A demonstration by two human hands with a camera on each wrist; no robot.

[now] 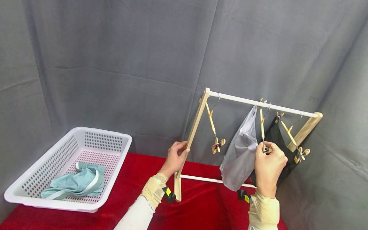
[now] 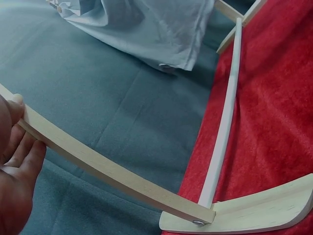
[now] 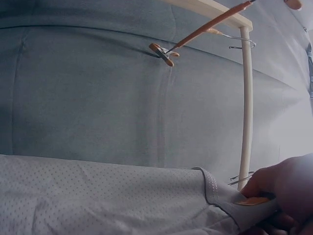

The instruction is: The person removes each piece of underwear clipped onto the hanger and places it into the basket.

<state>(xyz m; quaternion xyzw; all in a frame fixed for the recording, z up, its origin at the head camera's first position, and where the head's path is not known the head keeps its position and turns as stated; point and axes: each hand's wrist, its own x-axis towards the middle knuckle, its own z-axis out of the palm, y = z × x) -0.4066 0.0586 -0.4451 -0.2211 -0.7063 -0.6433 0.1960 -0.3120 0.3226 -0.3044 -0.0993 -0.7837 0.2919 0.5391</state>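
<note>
Head view showed a wooden drying rack standing on a red cloth-covered table, with a grey curtain behind it. The left hand gripped the slanted wooden leg at the near end of the rack, fingers wrapped round the bar and thumb on its inner side. From the left wrist view the fingers curled under that leg, and beyond them the white lower rail ran away towards the hanging cloth.

The right hand was raised to the second hanger, its fingertips closed in a pinch on the clip at the hanger's lower end, along with the edge of a light grey garment. That garment hung just to the left of the hand, its other corner clipped up near the white top rail. In the right wrist view the thumb and fingers squeezed the garment's hem against the clip.

A black garment hung just behind the right hand. Between the two hands an empty hanger dangled from the top rail. Well to the left of the left hand sat a white plastic basket holding a pale green garment.
</note>
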